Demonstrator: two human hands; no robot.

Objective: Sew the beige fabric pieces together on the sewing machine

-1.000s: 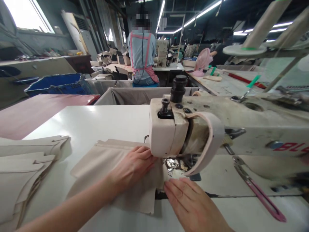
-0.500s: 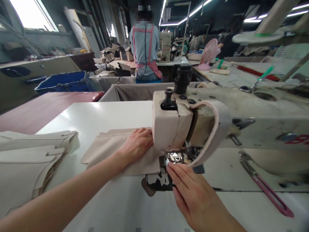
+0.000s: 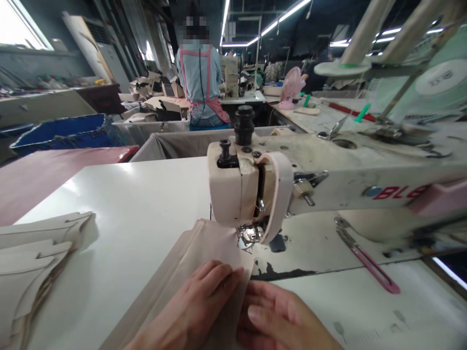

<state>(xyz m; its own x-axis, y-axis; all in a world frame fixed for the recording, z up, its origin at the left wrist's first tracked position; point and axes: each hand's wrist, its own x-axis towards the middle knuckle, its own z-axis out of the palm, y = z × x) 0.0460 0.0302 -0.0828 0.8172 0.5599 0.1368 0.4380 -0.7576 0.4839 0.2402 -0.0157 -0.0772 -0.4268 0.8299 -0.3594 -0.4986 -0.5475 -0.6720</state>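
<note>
**Cloth swung round under the needle**

While the head camera looks down the table [image 3: 120,204], both hands sit at the bottom edge, pressed flat on the beige cloth [image 3: 204,253]. The left hand [image 3: 197,311] lies fingers together and extended on top of the panel; the right hand [image 3: 277,318] rests just beside it, fingertips on the cloth's right edge, nothing pinched or gripped as far as I can see. Half a second ago the cloth lay broadside to the left of the machine [image 3: 262,180] with the left hand up by the head; now it runs lengthwise toward the person, its far end tucked under the presser foot [image 3: 250,236], and both hands have dropped back. That reads as a fresh seam being lined up (my guess). The needle is hidden behind the machine's head. Both wrists are cut off by the frame. A stack of cut pieces [image 3: 32,257] waits at left, and a pink-handled tool [image 3: 368,265] at right.
</note>
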